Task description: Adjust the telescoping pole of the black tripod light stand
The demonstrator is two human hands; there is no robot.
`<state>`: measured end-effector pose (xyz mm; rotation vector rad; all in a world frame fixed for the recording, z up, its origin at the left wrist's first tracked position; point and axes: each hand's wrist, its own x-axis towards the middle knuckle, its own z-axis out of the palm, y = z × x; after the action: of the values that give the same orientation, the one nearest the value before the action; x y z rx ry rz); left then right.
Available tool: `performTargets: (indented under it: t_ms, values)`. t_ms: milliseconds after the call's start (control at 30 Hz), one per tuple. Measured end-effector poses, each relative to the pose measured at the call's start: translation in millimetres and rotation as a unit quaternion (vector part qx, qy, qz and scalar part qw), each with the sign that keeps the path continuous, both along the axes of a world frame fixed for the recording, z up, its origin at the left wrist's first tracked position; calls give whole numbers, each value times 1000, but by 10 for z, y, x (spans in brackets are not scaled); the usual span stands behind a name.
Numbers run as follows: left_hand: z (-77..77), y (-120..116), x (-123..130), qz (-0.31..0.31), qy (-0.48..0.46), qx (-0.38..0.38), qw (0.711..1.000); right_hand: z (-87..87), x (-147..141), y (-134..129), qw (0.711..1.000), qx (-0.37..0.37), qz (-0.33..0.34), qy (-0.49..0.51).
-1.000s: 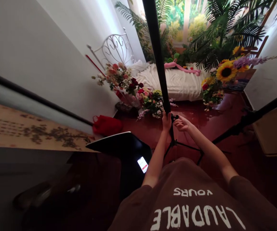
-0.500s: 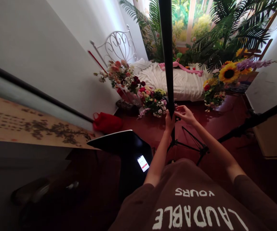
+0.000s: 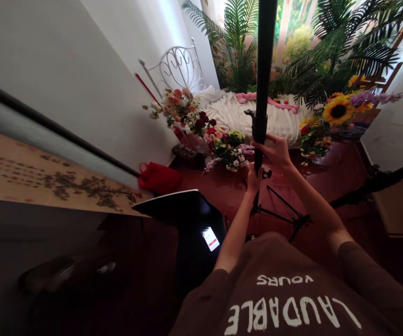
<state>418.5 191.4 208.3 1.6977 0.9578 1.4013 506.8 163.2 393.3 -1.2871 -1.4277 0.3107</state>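
A black light stand (image 3: 264, 56) rises upright in front of me, its legs (image 3: 278, 207) spread on the floor. My left hand (image 3: 254, 178) is wrapped round the lower part of the pole, beside a small black knob (image 3: 267, 174). Higher up, my right hand (image 3: 276, 149) holds the pole just under a thicker section with a black clamp lever (image 3: 249, 113). The fingers of my right hand reach round the pole from the right, and part of that grip is hidden behind it.
A dark flat surface (image 3: 194, 261) with a lit phone (image 3: 211, 239) lies at lower left. A red bag (image 3: 159, 178) sits by the wall. Artificial flowers (image 3: 227, 144) flank a white-draped bed (image 3: 281, 122). Another black pole (image 3: 390, 179) slants in from the right.
My right hand has moved up the pole, above my left hand. The thicker section with its clamp lever now shows over my hands. My left hand stays on the lower pole.
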Motion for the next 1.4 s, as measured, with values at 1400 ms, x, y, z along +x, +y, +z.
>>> performTargets:
  t_ms: [1400]
  values:
    - [38,-29,9,-2,1,-9,1000,-1255,229,-421,940,-277,-75,184]
